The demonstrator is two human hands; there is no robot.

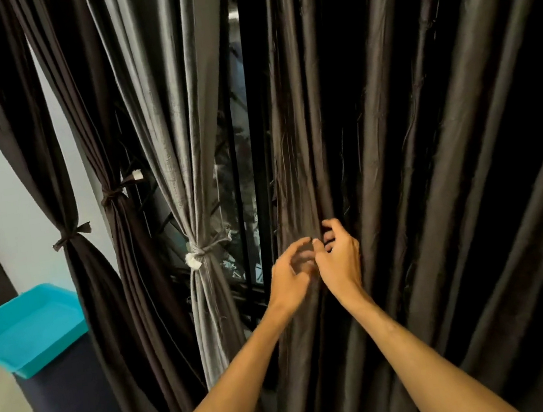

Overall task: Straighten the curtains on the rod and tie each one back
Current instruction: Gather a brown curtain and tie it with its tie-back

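Hands meet on the one panel not yet tied. The right hand [339,260] has its fingers [330,229] hooked round a fold of the loose curtain [433,184], with the thumb closing toward them. The left hand [288,276], close against it at nine o'clock, is curled narrow and blurred; we cannot tell whether it holds cloth, a tie or nothing. The panel hangs spread in broad folds from twelve o'clock down to six and out to the three o'clock edge of the view. The rod is out of sight above.

Toward nine o'clock from the hands we see a strip of window [245,174], then the grey curtain [181,131], bunched by a pale tie [200,251]. Beyond it hang two brown curtains, the nearer cinched by a brown tie [115,192] and the farther by a second brown tie [72,235]. At eight o'clock a teal tray [27,328] rests on a dark bin [68,405].

We judge three panels done and this one being gathered. To do it well, we would draw the folds in one at a time from the three o'clock side toward the window edge. One hand would keep the bundle clamped while the other passes a tie behind it. The knot should sit level with the grey curtain's. The cloth looks sleek and shows pulled threads, so a gentle, even draw seems wiser than a tug. No tie for this panel is visible.
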